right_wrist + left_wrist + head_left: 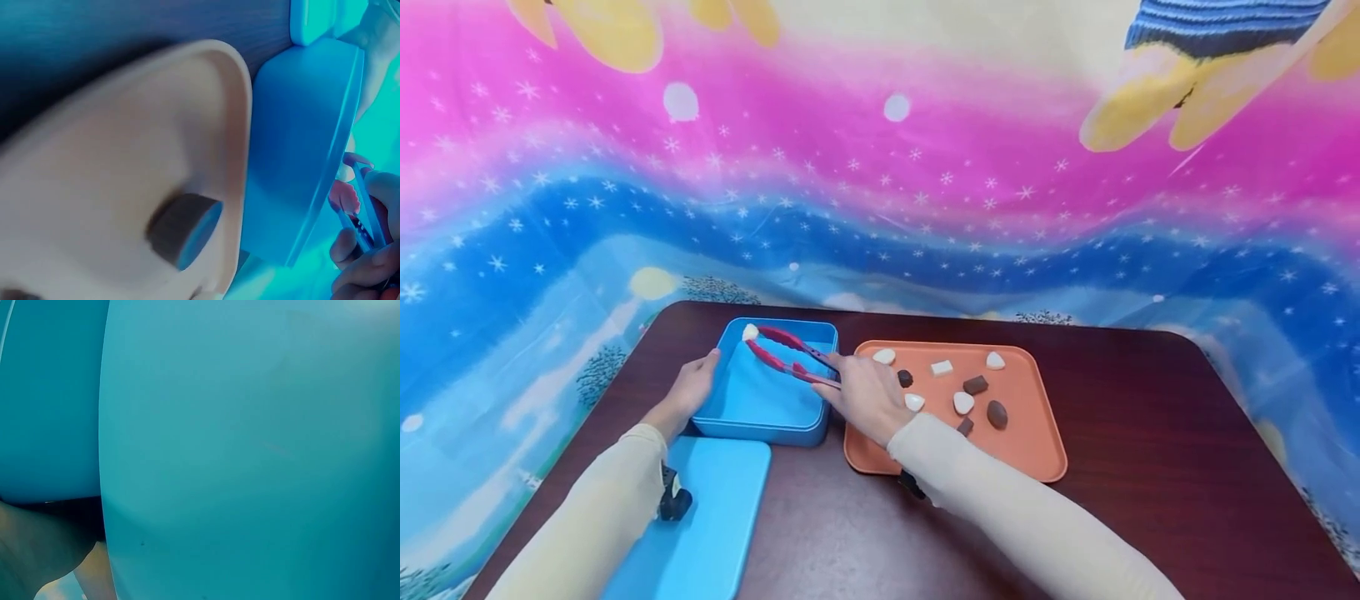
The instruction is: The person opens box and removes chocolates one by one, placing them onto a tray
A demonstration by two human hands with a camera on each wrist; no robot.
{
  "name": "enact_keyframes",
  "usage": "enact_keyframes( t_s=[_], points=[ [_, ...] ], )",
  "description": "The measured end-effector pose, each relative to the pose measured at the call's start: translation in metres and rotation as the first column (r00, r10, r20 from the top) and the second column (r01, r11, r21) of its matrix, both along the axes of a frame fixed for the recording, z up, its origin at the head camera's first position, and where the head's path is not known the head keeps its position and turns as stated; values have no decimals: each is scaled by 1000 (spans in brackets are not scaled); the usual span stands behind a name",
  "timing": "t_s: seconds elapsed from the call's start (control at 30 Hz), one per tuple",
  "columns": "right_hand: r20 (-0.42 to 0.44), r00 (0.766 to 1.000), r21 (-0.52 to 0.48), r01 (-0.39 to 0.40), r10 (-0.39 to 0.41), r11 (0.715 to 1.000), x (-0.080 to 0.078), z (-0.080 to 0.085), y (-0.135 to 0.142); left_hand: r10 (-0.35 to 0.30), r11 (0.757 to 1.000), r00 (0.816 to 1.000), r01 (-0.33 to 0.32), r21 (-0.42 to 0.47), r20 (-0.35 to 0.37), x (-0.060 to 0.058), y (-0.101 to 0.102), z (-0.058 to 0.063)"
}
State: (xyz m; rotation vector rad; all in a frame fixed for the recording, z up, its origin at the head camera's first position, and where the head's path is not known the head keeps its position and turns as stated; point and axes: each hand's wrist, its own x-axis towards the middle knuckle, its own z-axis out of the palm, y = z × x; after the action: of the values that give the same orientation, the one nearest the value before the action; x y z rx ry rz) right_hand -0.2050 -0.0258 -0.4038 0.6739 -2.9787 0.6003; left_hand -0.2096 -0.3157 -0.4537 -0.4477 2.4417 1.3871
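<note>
My right hand (868, 396) grips a pair of red-tipped tongs (786, 367) by their handles. A small white chocolate-like piece (750, 332) sits at the tong tips, over the far left corner of an open blue box (767, 435). At that box's left wall, my left hand (688, 387) holds the side with the thumb near the rim; its other fingers are mostly hidden. In the right wrist view the right hand (372, 262) and tongs appear at the right edge. The left wrist view shows mostly blue plastic, with part of the left hand (40, 550) low in the corner.
An orange tray (1022, 454) right of the box bears several white and brown chocolate-like pieces, among them a brown oval (997, 414). A flat blue lid (722, 508) lies in front of the box. The dark wooden table (1135, 417) meets a printed curtain (880, 208) behind.
</note>
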Motion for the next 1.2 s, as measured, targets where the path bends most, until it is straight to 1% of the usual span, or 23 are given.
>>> enact_keyframes(
  t_s=[0.1, 0.3, 0.4, 0.5, 0.63, 0.93, 1.13, 1.2],
  points=[
    [-6, 1000, 0, 2, -2, 1000, 5, 0, 7, 2, 1000, 1000, -2, 3, 2, 1, -2, 0],
    [-19, 1000, -43, -4, 3, 999, 15, -1, 24, -10, 1000, 1000, 10, 9, -6, 0, 0, -1],
    [-25, 999, -55, -20, 19, 998, 18, 0, 31, -16, 1000, 1000, 16, 7, -6, 1, 0, 1],
    [-19, 1000, -62, -19, 18, 998, 22, 3, 36, -28, 1000, 1000, 28, 7, -8, 2, -1, 2],
    [-8, 1000, -78, -7, 6, 997, 28, 6, 43, -36, 999, 999, 36, 13, -8, 2, -2, 1],
    [-20, 999, -88, 24, -26, 996, 41, 9, 60, -47, 999, 999, 47, 21, 4, 3, -2, 0],
    [3, 998, -92, 66, -66, 994, 48, 11, 75, -53, 998, 999, 53, 26, 2, 3, -2, 1],
    [-5, 997, -99, 71, -72, 993, 50, 10, 80, -52, 998, 999, 52, 27, 5, 3, -2, 3]
  ],
)
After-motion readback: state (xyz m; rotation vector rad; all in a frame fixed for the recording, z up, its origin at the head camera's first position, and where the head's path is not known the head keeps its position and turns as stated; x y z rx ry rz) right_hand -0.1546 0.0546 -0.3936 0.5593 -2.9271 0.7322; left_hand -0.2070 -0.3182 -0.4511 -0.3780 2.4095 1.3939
